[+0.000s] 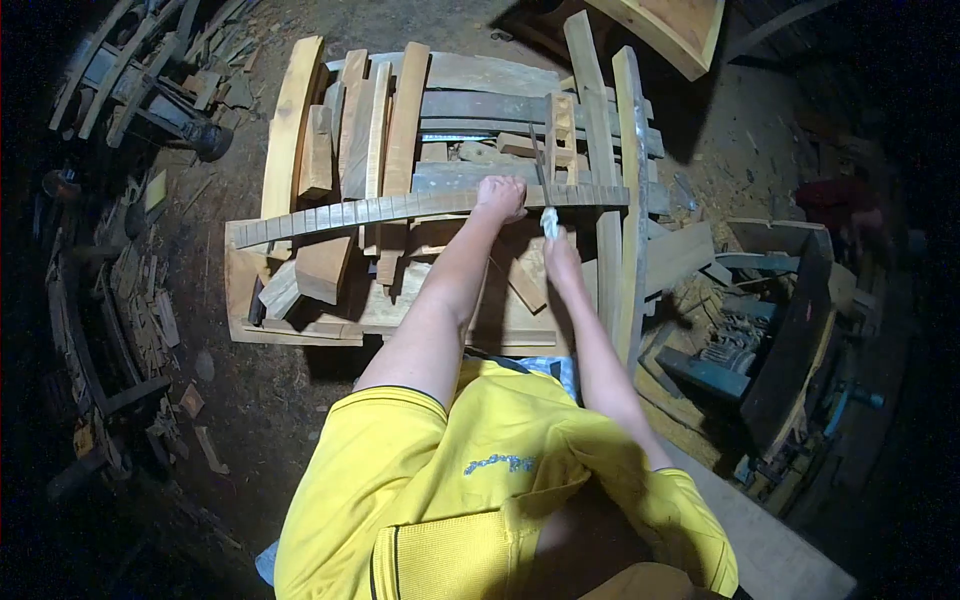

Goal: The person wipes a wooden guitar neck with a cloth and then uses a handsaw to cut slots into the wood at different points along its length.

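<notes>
A long wooden strip (375,209), marked by evenly spaced crosswise lines, lies across a bench stacked with timber. My left hand (502,197) is closed over it, right of its middle. Just to the right, my right hand (560,258) grips the pale, wrapped-looking handle of a handsaw (550,222). The saw's narrow dark blade points away from me and crosses the strip near its right end. Below the strip, between my forearms, rests a short wooden piece (526,285).
Upright boards (627,150) stand at the bench's right side, and more planks (407,120) at its left. On the right is a wooden box-like frame (800,345) around machinery with wood shavings. Scrap wood (155,300) litters the floor at left.
</notes>
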A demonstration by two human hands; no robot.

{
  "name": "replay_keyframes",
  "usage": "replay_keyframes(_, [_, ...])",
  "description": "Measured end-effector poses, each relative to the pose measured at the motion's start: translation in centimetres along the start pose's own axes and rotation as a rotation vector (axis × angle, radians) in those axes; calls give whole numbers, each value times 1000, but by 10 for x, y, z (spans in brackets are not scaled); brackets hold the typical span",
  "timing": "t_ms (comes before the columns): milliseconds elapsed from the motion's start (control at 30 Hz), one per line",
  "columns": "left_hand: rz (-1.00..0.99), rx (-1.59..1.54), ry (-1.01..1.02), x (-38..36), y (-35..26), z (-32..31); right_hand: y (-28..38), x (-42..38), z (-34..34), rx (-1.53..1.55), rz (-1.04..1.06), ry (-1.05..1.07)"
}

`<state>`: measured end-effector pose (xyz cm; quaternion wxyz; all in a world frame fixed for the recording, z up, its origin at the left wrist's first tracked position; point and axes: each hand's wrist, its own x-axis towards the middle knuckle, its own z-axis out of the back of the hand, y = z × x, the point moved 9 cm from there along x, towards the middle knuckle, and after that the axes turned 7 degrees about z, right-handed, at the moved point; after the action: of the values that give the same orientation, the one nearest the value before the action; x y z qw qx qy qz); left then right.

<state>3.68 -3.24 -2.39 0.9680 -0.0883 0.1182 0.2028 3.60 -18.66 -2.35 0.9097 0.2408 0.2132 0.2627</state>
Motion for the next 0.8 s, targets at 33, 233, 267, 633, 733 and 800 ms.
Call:
replay_keyframes(33, [-4,3,9,1,-1,0,5,12,3,5,8,-6])
replay_keyframes(233, [-12,-16,14,1,0,1,-2,-17,-3,43,-49,44])
replay_keyframes(267, [-24,-13,11,-2,0,3,-7,-35,-5,70,-40,32])
replay_keyframes(633, [-45,-40,-13,-1,-2,-1,-13,-15,-7,36,-47,40])
replay_keyframes(733, [-25,-29,-12,-2,-2,5,8,24,3,-3,-38,-2])
replay_keyframes(800, [-18,-31,-11,-3,-1,5,11,28,4,-40,-32,21])
